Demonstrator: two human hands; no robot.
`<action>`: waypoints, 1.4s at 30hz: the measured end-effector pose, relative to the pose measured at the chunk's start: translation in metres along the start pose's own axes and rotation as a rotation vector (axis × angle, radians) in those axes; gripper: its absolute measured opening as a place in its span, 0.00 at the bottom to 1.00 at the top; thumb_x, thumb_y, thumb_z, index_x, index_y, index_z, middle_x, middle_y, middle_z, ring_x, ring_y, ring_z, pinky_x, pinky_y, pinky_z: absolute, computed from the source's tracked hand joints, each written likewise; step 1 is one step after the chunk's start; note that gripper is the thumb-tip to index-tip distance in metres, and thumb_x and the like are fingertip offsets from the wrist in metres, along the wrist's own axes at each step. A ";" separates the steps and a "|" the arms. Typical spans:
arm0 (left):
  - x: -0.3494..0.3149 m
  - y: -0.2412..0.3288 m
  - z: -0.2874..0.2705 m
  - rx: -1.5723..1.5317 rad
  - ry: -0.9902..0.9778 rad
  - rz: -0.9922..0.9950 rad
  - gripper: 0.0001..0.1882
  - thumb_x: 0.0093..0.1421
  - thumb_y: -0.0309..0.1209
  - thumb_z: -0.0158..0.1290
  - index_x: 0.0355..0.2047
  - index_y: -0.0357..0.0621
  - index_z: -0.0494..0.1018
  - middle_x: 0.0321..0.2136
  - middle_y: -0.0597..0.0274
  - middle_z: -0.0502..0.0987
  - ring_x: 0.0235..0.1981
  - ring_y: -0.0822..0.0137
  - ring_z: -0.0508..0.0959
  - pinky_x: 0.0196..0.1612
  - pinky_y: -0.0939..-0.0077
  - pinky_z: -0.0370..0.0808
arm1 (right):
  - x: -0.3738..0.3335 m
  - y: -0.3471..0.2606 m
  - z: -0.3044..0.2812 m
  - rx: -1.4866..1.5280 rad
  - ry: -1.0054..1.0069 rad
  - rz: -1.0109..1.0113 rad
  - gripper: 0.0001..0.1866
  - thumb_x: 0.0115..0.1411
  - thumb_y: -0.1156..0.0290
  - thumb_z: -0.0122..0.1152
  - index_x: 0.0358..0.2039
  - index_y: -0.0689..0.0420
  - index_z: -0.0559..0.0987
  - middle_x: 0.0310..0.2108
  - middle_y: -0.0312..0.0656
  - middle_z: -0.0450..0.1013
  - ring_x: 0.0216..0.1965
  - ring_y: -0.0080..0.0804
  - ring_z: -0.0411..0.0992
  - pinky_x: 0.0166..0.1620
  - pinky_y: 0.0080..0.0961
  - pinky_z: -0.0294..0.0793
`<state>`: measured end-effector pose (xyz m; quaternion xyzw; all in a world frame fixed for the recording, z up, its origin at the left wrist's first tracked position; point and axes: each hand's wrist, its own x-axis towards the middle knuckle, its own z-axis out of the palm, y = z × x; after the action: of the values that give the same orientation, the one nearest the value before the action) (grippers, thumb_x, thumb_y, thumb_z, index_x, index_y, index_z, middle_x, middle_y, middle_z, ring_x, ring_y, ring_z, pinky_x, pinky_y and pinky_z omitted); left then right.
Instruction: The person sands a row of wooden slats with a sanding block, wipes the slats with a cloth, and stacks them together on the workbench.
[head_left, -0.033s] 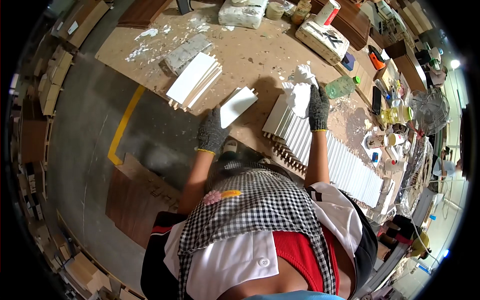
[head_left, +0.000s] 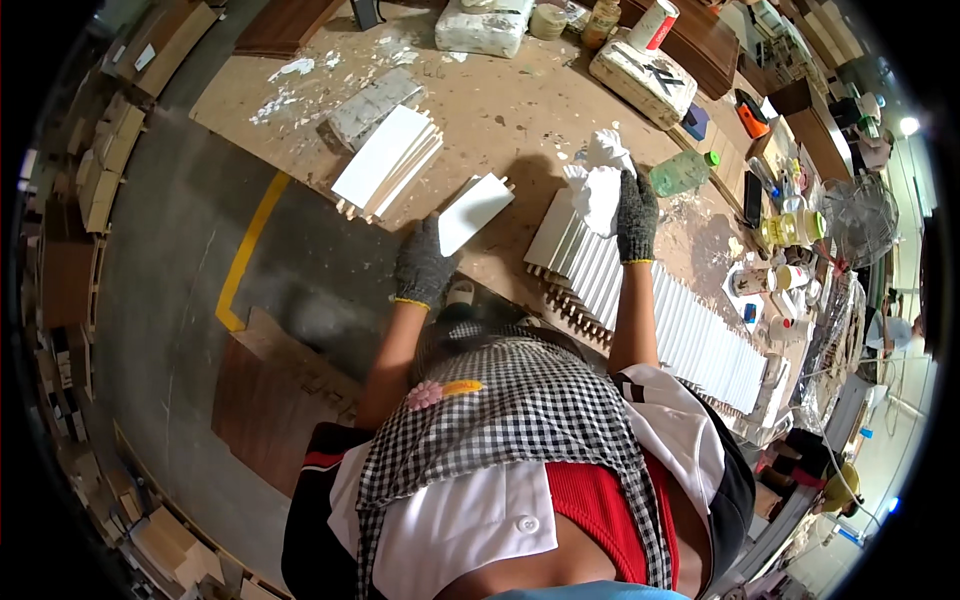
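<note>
In a dark grey knitted glove, my left hand (head_left: 425, 266) grips the near end of a white slat (head_left: 477, 214) with wooden dowel pegs at its far end. My right hand (head_left: 637, 222), gloved alike, is closed on a crumpled white cloth (head_left: 597, 195). Below that hand and forearm runs a long row of white slats (head_left: 690, 335) stood side by side, pegs jutting from their near ends. Left of the held slat, a small stack of pegged white slats (head_left: 378, 160) leans on a paint-stained block (head_left: 375, 108). The fingertips of both hands are partly hidden.
The brown worktable (head_left: 500, 130) has paint smears. At its far side sit wrapped white blocks (head_left: 645, 82) and a cup (head_left: 655, 25). A green-capped bottle (head_left: 684, 173) lies right of my right hand, with jars and a fan (head_left: 862, 222) beyond. Brown boards (head_left: 275, 385) lie lower left.
</note>
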<state>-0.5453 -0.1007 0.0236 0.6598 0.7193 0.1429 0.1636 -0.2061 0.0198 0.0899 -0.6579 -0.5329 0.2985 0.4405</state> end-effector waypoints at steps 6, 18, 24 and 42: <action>-0.003 0.004 -0.001 -0.199 -0.012 -0.212 0.45 0.51 0.43 0.71 0.64 0.36 0.65 0.53 0.35 0.75 0.53 0.39 0.77 0.56 0.49 0.75 | -0.011 0.015 -0.008 0.169 0.041 0.071 0.24 0.72 0.62 0.58 0.60 0.67 0.76 0.51 0.48 0.80 0.50 0.30 0.75 0.55 0.27 0.72; -0.028 0.001 -0.033 -0.906 0.182 -0.181 0.38 0.52 0.36 0.71 0.59 0.34 0.68 0.51 0.46 0.76 0.52 0.55 0.77 0.56 0.60 0.74 | 0.012 0.041 -0.070 -0.022 0.007 -0.242 0.19 0.68 0.65 0.56 0.54 0.62 0.75 0.42 0.43 0.77 0.44 0.30 0.75 0.49 0.26 0.76; 0.023 0.044 -0.026 -0.468 0.177 -0.039 0.43 0.51 0.44 0.71 0.61 0.36 0.67 0.54 0.41 0.75 0.54 0.46 0.76 0.57 0.54 0.74 | -0.012 0.044 -0.096 -0.230 0.191 -0.289 0.18 0.67 0.59 0.57 0.49 0.60 0.77 0.41 0.41 0.80 0.42 0.32 0.78 0.44 0.32 0.77; 0.065 0.063 0.031 0.040 0.228 0.283 0.61 0.46 0.64 0.67 0.70 0.39 0.57 0.66 0.41 0.62 0.69 0.40 0.58 0.72 0.40 0.51 | -0.069 0.025 -0.078 0.246 -0.009 -0.043 0.20 0.70 0.70 0.58 0.60 0.62 0.75 0.48 0.43 0.78 0.46 0.27 0.76 0.49 0.26 0.79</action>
<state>-0.4808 -0.0303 0.0191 0.7371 0.6360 0.2238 0.0461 -0.1452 -0.0681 0.0958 -0.5859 -0.5082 0.3552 0.5218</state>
